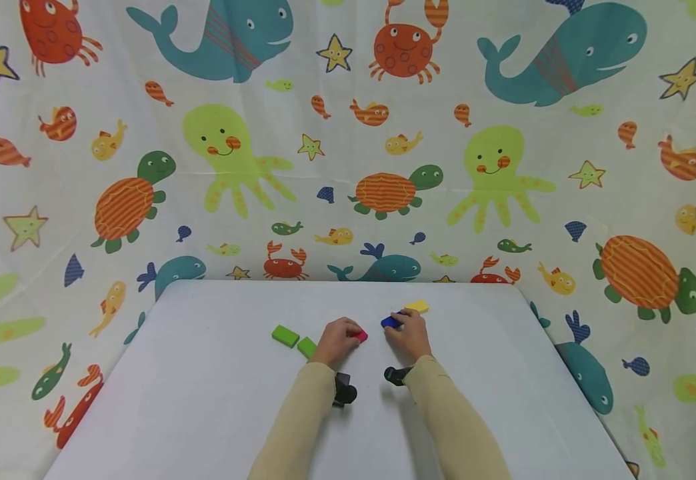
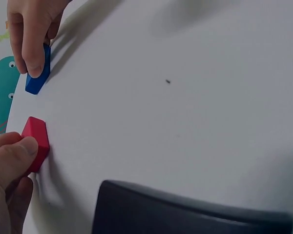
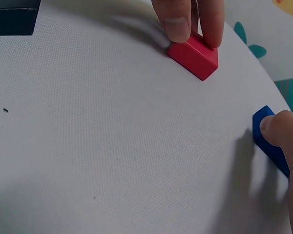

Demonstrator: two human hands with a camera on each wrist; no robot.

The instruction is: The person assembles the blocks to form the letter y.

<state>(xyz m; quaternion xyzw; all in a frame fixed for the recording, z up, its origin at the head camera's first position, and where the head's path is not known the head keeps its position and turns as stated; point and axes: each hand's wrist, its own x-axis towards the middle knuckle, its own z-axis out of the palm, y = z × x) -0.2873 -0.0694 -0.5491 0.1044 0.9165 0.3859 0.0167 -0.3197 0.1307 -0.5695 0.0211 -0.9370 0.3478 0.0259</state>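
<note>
My left hand (image 1: 339, 340) pinches a small red block (image 1: 361, 336) that rests on the white table (image 1: 204, 400); the left wrist view shows thumb and finger curled on the red block (image 2: 35, 143). My right hand (image 1: 409, 335) grips a blue block (image 1: 389, 323), its fingertips lying over the blue block (image 3: 268, 141) on the table top. The right wrist view also shows the red block (image 3: 194, 55) under the other hand's fingers. A yellow block (image 1: 417, 306) lies just beyond the right hand.
Two green blocks (image 1: 285, 335) (image 1: 307, 347) lie on the table left of my left hand. A cloth printed with sea animals (image 1: 348, 133) hangs behind and around the table. Black wrist cameras (image 1: 345, 390) sit below both wrists.
</note>
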